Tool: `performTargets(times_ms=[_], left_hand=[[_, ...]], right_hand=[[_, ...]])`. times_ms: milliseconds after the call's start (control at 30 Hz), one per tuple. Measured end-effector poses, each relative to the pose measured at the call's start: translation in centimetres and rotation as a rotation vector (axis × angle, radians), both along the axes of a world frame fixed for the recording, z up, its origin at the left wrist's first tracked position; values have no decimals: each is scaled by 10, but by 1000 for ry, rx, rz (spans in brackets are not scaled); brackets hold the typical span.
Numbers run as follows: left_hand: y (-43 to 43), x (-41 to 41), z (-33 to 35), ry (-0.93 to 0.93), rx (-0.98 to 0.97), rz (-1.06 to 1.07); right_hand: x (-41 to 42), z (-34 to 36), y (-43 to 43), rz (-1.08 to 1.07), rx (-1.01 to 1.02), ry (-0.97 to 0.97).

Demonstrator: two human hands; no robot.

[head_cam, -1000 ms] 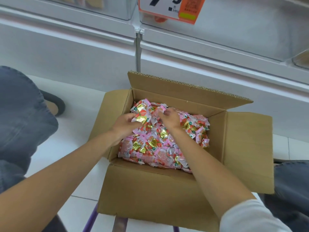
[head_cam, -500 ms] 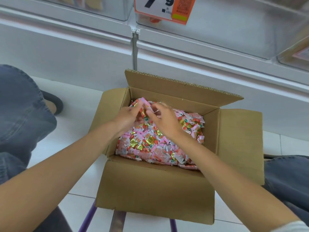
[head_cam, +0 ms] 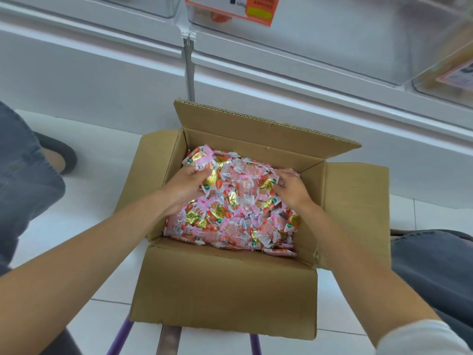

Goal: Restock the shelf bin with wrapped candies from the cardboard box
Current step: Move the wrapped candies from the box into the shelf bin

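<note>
An open cardboard box (head_cam: 225,290) stands in front of me, filled with pink, red and gold wrapped candies (head_cam: 238,216). My left hand (head_cam: 186,185) is in the pile at the box's back left, fingers curled round a bunch of candies. At the back right, my right hand (head_cam: 289,188) digs into the pile with fingers curled around candies. A clear plastic shelf bin (head_cam: 320,34) sits on the shelf above the box, with an orange price tag (head_cam: 230,8) on its front.
The box rests on a stool with purple legs (head_cam: 120,336) over white floor tiles. A white shelf base (head_cam: 281,80) runs behind it. My knees in grey jeans (head_cam: 23,180) flank the box, and a dark shoe (head_cam: 58,155) lies at the left. More clear bins (head_cam: 445,73) stand at right.
My hands were together at the back middle of the pile and have spread apart, left to the back left, right to the back right. The camera has come closer.
</note>
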State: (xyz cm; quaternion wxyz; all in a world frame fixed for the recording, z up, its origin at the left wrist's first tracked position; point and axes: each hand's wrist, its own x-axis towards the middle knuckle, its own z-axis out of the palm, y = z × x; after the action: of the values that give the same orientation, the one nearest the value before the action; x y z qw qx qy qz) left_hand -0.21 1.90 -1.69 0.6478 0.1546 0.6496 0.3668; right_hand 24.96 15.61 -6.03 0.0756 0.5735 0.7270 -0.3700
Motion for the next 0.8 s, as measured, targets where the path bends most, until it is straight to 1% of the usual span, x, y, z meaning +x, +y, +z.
performTargets(times_ms=[67, 133, 200, 267, 367, 433, 500, 567, 633, 667, 733, 767, 800], left_hand=[[-4, 5, -4, -21, -22, 2], [-6, 4, -5, -53, -44, 5], [-6, 0, -7, -71, -65, 17], [-7, -2, -11, -84, -73, 21], [-6, -1, -10, -123, -58, 21], [-6, 3, -9, -154, -40, 27], [-5, 6, -9, -203, -43, 9], [-4, 9, -8, -265, -36, 30], [-3, 12, -6, -315, -13, 86], [-2, 13, -6, -311, -5, 105], [-2, 13, -6, -235, 7, 126], [-3, 10, -6, -197, 7, 144], [-4, 7, -7, -186, 5, 166]], right_hand=[[-3, -24, 0, 182, 96, -119], [-13, -34, -1, 198, 144, -167], [-23, -34, -3, 174, 145, -154], [-27, -23, -6, 118, 86, -55], [-29, 5, -5, -159, -21, 231], [-36, 25, -10, -380, -165, 440], [-47, 37, -19, -505, -332, 596], [-62, 44, -35, -536, -442, 641], [-75, 48, -49, -520, -480, 645], [-79, 49, -54, -492, -485, 641], [-79, 49, -55, -438, -512, 646], [-75, 47, -52, -424, -499, 648], [-70, 43, -47, -411, -440, 643]])
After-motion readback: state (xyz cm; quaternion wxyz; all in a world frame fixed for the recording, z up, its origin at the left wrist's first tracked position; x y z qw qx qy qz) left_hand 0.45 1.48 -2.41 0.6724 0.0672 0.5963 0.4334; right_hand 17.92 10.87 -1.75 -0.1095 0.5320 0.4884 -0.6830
